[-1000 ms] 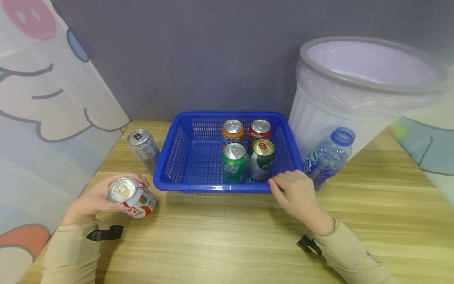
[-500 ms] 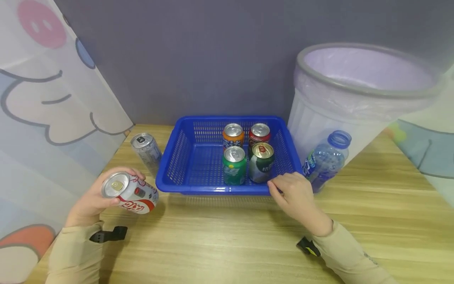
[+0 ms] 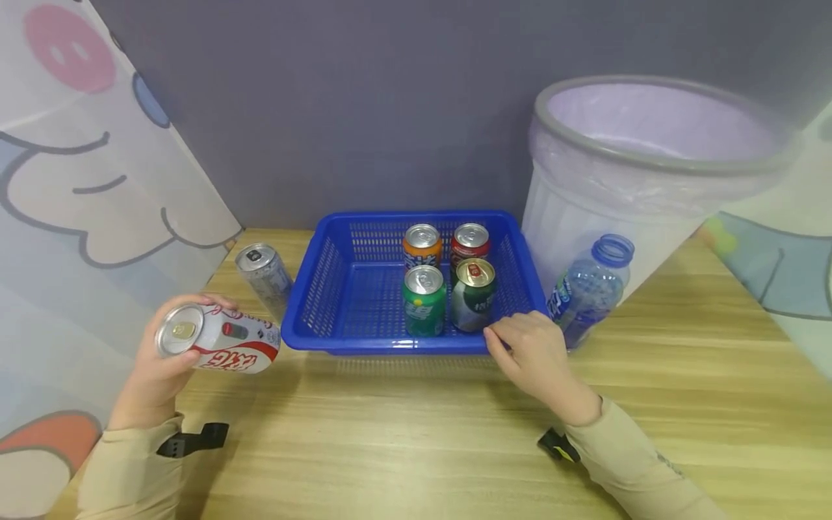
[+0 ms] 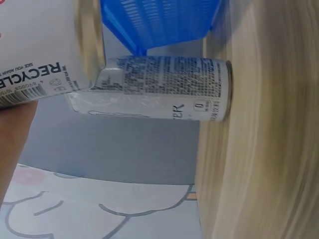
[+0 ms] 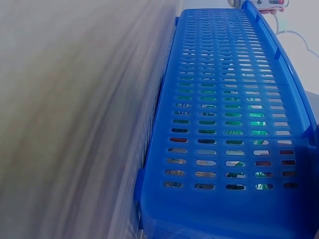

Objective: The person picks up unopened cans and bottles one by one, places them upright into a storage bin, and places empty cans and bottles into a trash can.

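My left hand (image 3: 156,354) grips a white and red Coca-Cola can (image 3: 237,339), tilted far over, its top toward the left and its base toward the basket. In the left wrist view the base end of this can (image 4: 45,50) overlaps a tall silver-white can (image 4: 164,89), which stands on the table left of the basket. My right hand (image 3: 536,354) holds the front right rim of the blue plastic basket (image 3: 364,345), fingers curled at the edge. Inside the basket's right half stand an orange can (image 3: 422,249), a red can (image 3: 471,245), a green can (image 3: 425,307) and a dark green can (image 3: 473,300).
A clear blue-tinted bottle (image 3: 591,285) without a cap stands right of the basket. Behind it is a large white bin (image 3: 585,209) with a liner. A grey panel (image 3: 364,108) rises behind the wooden table (image 3: 390,448).
My left hand has tipped the Coca-Cola can from a slight lean to nearly lying on its side, its top swinging left. My right hand stays at the basket rim.
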Demonstrator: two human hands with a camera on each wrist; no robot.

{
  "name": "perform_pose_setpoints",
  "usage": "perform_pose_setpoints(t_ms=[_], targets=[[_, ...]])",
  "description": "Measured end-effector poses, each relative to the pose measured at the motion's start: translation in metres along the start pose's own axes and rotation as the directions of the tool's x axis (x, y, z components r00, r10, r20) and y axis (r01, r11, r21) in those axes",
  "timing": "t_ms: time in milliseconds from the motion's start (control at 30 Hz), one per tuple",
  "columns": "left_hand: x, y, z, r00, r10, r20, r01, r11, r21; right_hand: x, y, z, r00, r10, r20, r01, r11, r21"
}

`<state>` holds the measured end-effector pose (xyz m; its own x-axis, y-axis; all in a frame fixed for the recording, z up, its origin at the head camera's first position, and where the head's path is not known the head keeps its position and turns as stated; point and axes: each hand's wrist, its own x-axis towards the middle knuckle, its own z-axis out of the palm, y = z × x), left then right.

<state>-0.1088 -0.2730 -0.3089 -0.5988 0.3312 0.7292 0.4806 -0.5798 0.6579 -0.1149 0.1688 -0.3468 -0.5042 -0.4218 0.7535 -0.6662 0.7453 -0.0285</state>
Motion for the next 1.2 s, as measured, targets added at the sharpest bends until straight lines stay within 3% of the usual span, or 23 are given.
perform_pose_setpoints(t_ms=[200, 300, 500, 633, 733, 867, 1033, 1200], targets=[[0.012, 0.004, 0.011, 0.995, 0.090, -0.033, -0.094, 0.985, -0.147, -0.001, 0.001, -0.001, 1.000, 0.015, 0.004, -0.015, 1.000, 0.009], [0.017, 0.005, 0.015, 0.992, 0.112, -0.049, -0.119, 0.976, -0.180, -0.001, 0.002, 0.000, 1.000, 0.010, 0.007, -0.010, 1.000, 0.012], [0.020, 0.006, 0.030, 0.993, 0.057, -0.102, -0.076, 0.980, -0.185, 0.001, 0.001, 0.000, 1.000, -0.001, -0.002, 0.001, 1.000, 0.013], [0.027, 0.000, 0.039, 0.993, 0.053, -0.110, -0.073, 0.981, -0.182, 0.001, -0.001, 0.000, 1.000, -0.005, -0.016, 0.005, 1.000, 0.010], [0.033, -0.005, 0.041, 0.993, 0.054, -0.108, -0.071, 0.985, -0.160, 0.000, -0.001, 0.000, 1.000, -0.007, -0.023, 0.007, 1.000, 0.006], [0.040, -0.013, 0.041, 0.993, 0.006, -0.120, -0.019, 0.994, -0.112, -0.001, 0.000, -0.001, 1.000, 0.009, -0.019, -0.009, 1.000, 0.007], [0.046, -0.025, 0.044, 0.984, -0.055, -0.167, 0.046, 0.997, -0.055, 0.000, 0.000, -0.002, 1.000, 0.000, -0.017, 0.000, 1.000, 0.009], [0.051, -0.035, 0.050, 0.966, -0.104, -0.236, 0.106, 0.994, -0.008, 0.002, -0.001, -0.001, 1.000, -0.019, -0.025, 0.019, 1.000, 0.002]])
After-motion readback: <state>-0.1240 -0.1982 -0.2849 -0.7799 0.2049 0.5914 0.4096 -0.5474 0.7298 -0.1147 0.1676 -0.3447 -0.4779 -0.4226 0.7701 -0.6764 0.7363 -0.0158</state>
